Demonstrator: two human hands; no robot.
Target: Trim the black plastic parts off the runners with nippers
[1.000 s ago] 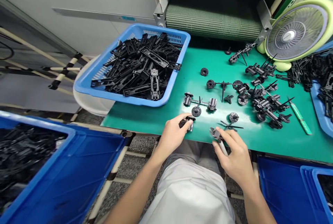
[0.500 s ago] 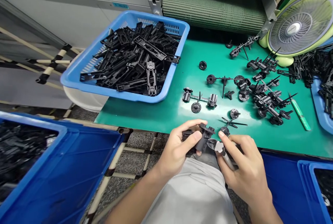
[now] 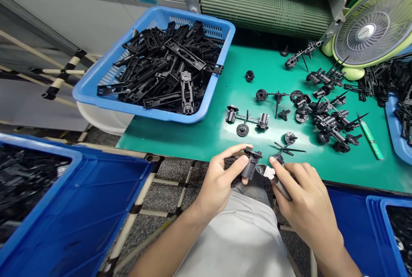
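Note:
My left hand (image 3: 220,180) grips a black moulded plastic part (image 3: 249,163) at the mat's front edge. My right hand (image 3: 305,197) holds small side cutters (image 3: 280,187), and their silver jaws (image 3: 264,171) sit right beside that part. Whether the jaws touch it is hidden. Just past my right fingers lies a black plastic disc piece (image 3: 278,159). Further up the green mat (image 3: 199,139) are loose pieces, including a runner with two black cylinders (image 3: 247,119) and a heap of moulded parts (image 3: 331,124).
A blue basket (image 3: 135,111) of black frames overlaps the mat's left side. Blue crates stand low at left (image 3: 96,208) and right (image 3: 354,225). A green-handled tool (image 3: 371,139), a fan (image 3: 365,32) and a belt conveyor (image 3: 264,6) are further back.
My hands have come together over the mat's front edge. The black part now sits close to the cutter jaws. The view has tilted, so the table appears lower in the frame.

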